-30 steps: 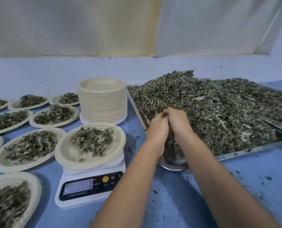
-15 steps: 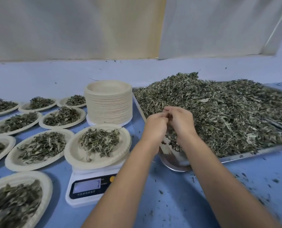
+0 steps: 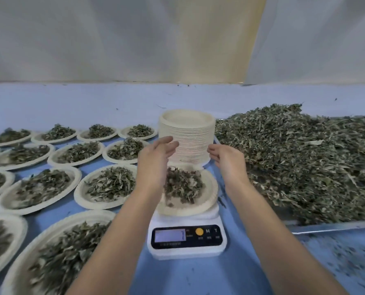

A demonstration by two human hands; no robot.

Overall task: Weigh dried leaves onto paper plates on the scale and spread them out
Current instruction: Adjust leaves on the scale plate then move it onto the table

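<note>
Round paper plate point(image 3: 209, 194), crinkly dried leaves point(image 3: 184, 184)

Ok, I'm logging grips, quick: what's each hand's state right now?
Left hand: open, fingers loosely spread, holding nothing, over the plate on the scale.
Right hand: open, fingers loosely curved, holding nothing.

soft even daylight; edges blurred, wide-angle warped.
</note>
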